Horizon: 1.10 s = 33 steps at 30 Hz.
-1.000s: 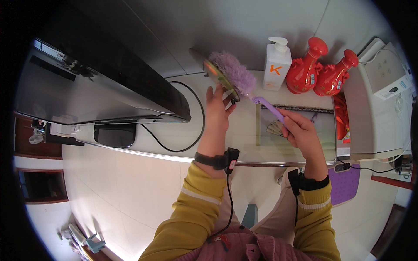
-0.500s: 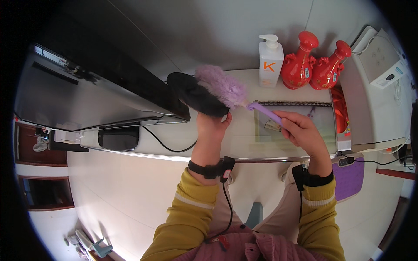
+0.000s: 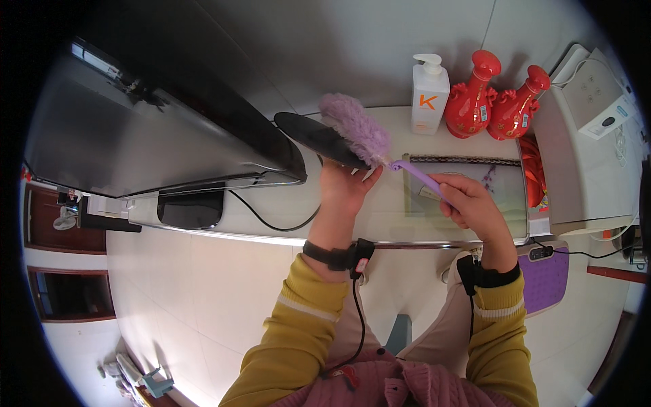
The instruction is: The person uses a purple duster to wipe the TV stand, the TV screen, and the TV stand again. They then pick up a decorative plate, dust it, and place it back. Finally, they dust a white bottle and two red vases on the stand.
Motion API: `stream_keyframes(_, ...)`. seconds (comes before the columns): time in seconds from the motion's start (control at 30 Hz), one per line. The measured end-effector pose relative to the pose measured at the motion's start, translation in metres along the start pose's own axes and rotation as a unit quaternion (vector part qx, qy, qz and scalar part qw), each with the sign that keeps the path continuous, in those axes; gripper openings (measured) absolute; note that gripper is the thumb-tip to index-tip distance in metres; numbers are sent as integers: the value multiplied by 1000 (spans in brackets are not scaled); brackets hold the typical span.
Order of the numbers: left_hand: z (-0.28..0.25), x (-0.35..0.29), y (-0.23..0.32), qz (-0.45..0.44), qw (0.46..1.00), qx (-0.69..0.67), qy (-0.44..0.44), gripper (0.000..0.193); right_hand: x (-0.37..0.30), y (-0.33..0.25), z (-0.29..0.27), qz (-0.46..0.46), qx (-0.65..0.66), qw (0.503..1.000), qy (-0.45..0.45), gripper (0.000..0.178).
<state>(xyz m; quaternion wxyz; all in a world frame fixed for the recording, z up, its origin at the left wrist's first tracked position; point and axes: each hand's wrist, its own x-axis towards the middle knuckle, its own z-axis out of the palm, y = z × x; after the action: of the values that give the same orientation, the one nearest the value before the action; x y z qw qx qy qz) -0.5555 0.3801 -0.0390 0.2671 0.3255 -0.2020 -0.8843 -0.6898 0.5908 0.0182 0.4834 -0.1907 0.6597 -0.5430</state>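
My right hand (image 3: 468, 201) is closed round the purple handle of a duster (image 3: 356, 129), whose fluffy lilac head points to the upper left. That head lies against the face of a flat, dark oval object (image 3: 312, 138); I cannot tell its kind. From below, my left hand (image 3: 344, 188) holds this dark object tilted above the white cabinet top, the fingers partly hidden behind it. To its left stands a large black television (image 3: 176, 136).
A white pump bottle (image 3: 429, 95) and two red vases, one of them the left vase (image 3: 469, 102), stand at the back right. Beyond them is a white appliance (image 3: 586, 156). A black cable (image 3: 261, 220) crosses the cabinet top (image 3: 285, 210). A purple-topped scale (image 3: 548, 281) lies at the lower right.
My left hand and the dark object have shifted a little right, and the object shows a narrower face. The duster head has slid slightly right and up along it.
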Motion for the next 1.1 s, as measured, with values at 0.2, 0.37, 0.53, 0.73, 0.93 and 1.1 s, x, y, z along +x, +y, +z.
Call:
stream_keyframes(0.2,4,-11,3,23,998,41,32,48,-10,2,4,23,-3,1000,-13,32)
stream_keyframes(0.37,-4,-33,13,9,994,94,48,55,-29,8,11,55,18,998,-39,36)
stream_keyframes(0.53,-16,-63,18,-11,981,189,43,65,-56,18,21,70,25,997,-19,36)
stream_keyframes(0.73,-29,-95,20,-15,952,307,15,80,-94,29,38,81,40,996,8,36)
stream_keyframes(0.93,-51,-103,22,148,882,441,-83,92,-111,39,65,41,51,997,31,35)
stream_keyframes(1.1,-52,-105,1,330,799,488,-120,94,-115,39,74,53,60,996,42,34)
